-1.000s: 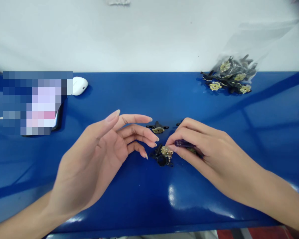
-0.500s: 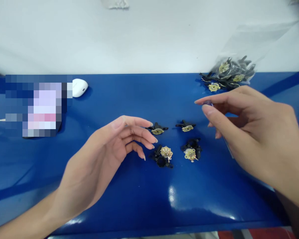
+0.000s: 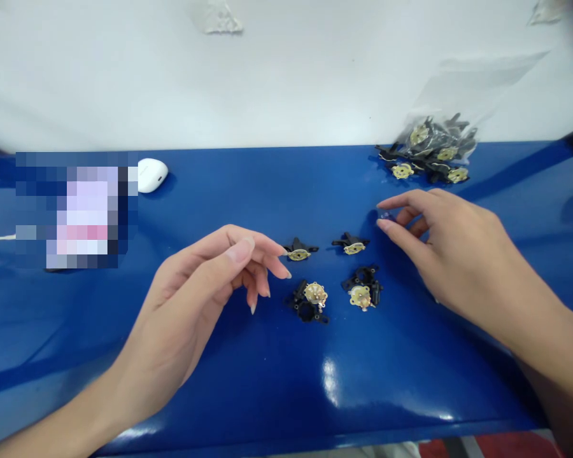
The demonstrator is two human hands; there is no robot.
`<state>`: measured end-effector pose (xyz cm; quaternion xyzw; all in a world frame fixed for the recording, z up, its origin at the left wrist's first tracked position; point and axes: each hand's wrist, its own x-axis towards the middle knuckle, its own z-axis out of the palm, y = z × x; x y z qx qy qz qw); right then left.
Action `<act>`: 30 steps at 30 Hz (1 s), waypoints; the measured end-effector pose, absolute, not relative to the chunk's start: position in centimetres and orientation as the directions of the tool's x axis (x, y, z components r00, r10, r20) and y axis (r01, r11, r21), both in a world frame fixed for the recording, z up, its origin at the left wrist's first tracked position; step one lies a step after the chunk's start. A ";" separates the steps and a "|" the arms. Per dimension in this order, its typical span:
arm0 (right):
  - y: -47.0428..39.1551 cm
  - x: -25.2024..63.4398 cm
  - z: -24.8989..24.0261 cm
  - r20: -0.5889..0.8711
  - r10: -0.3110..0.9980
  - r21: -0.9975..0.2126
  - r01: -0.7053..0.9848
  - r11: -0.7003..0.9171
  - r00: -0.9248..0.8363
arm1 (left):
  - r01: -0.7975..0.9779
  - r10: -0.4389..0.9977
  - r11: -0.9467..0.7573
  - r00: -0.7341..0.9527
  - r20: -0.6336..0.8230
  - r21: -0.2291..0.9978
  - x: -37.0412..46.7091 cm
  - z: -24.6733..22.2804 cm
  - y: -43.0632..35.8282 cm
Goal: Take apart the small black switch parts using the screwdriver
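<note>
My left hand (image 3: 205,305) hovers over the blue table (image 3: 248,394), fingers apart and curved, holding nothing. Its fingertips are beside a black part with a gold disc (image 3: 298,254). My right hand (image 3: 458,248) is low over the table at the right, with a small dark, shiny piece (image 3: 386,216) between thumb and index finger; what it is cannot be made out. Between the hands lie a second black part with a gold disc (image 3: 354,247) and, nearer me, two black housings with gold discs, one on the left (image 3: 316,294) and one on the right (image 3: 360,297).
At the back right, a clear plastic bag (image 3: 444,143) holds several black and gold parts, with more lying in front of it. A white case (image 3: 151,175) and a blurred-out phone (image 3: 88,216) with a cable lie at the left. A white wall (image 3: 291,83) rises behind.
My right hand has moved down and slightly left with the small dark piece, nearer the table. My left hand has turned, and its thumb now lies across in front of the index finger.
</note>
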<state>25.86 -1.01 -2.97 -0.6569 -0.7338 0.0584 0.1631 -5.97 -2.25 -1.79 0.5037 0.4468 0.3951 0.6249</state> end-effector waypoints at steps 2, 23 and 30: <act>-1.0 25.9 -3.0 0.150 0.986 -0.307 0.944 0.120 -0.077 | -0.023 0.945 0.166 0.288 -0.153 0.986 -6.1 -1.8 -2.3; -1.4 24.8 -2.3 0.189 0.981 -0.333 0.936 0.111 -0.049 | 0.189 0.967 0.031 0.244 -0.077 0.982 -5.7 -1.3 -2.5; -2.0 23.8 -1.6 0.252 0.956 -0.418 0.874 0.247 -0.150 | 0.511 0.920 -0.363 0.330 0.212 0.779 -5.7 -1.8 -2.6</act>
